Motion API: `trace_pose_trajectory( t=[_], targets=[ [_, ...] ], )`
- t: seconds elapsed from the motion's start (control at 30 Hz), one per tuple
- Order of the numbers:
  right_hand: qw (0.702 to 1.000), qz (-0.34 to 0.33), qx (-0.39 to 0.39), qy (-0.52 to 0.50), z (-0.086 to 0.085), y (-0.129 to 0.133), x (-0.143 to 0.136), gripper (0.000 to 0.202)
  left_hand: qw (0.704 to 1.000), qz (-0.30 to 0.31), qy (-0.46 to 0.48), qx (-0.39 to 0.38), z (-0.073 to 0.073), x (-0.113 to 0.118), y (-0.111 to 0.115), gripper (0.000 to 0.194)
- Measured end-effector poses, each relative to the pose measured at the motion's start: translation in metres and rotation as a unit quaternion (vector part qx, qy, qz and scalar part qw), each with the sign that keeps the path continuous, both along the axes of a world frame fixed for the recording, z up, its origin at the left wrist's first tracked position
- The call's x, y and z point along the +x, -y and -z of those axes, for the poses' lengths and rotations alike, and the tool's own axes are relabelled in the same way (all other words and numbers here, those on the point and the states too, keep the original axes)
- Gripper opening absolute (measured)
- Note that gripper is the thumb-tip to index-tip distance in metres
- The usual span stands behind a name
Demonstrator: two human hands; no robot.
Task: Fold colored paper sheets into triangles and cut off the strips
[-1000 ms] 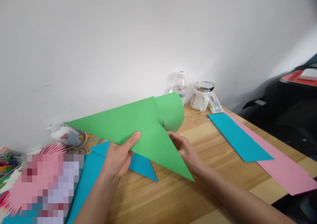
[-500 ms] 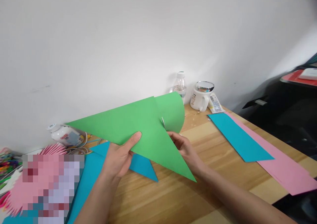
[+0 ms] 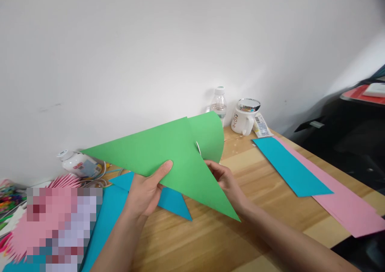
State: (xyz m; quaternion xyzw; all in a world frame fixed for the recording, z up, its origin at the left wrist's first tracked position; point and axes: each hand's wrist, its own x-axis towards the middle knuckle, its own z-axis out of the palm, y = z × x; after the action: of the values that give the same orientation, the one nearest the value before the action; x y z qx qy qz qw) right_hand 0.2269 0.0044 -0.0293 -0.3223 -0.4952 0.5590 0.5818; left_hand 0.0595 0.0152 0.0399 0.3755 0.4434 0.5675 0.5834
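A folded sheet of green paper [image 3: 162, 155] is held up above the table, its far right part curling over. My left hand [image 3: 147, 187] pinches its lower edge, thumb on top and fingers underneath. On the right, my right hand [image 3: 224, 179] is closed behind the slanting edge of the sheet. Just above those fingers a thin metal blade, apparently of scissors [image 3: 198, 148], pokes out at the cut edge; the handles are hidden behind the paper. The fold's sharp tip reaches down past my right wrist.
Blue paper [image 3: 291, 167] and pink paper [image 3: 345, 212] lie at the right on the wooden table [image 3: 180, 248]. A bottle [image 3: 219, 103] and a white mug [image 3: 242, 121] stand by the wall. At left are a white bottle [image 3: 80, 163], cables, pink fringed paper [image 3: 24, 232] and more blue paper [image 3: 105, 224].
Almost nothing differs. The lower tip of the green paper has shifted very slightly right, and both hands keep their grip.
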Motion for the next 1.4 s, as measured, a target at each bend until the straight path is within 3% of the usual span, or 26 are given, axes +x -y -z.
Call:
trace_pose_trajectory(
  t=[0.53,0.93,1.4],
  targets=[
    [1.0,0.011,-0.01,0.015,-0.0029,0.0021,-0.0014,0.044,1.0,0.0,-0.007,0.0,-0.0018,0.0012,0.0002,0.07],
    [1.0,0.014,-0.009,0.004,-0.003,0.0027,-0.0017,0.033,0.999,-0.014,0.019,-0.027,-0.003,0.0015,0.0008,0.068],
    [1.0,0.002,-0.012,-0.012,-0.0057,-0.0015,0.0018,0.043,0.999,0.016,0.003,-0.03,0.0002,0.0053,0.0036,0.07]
  ],
)
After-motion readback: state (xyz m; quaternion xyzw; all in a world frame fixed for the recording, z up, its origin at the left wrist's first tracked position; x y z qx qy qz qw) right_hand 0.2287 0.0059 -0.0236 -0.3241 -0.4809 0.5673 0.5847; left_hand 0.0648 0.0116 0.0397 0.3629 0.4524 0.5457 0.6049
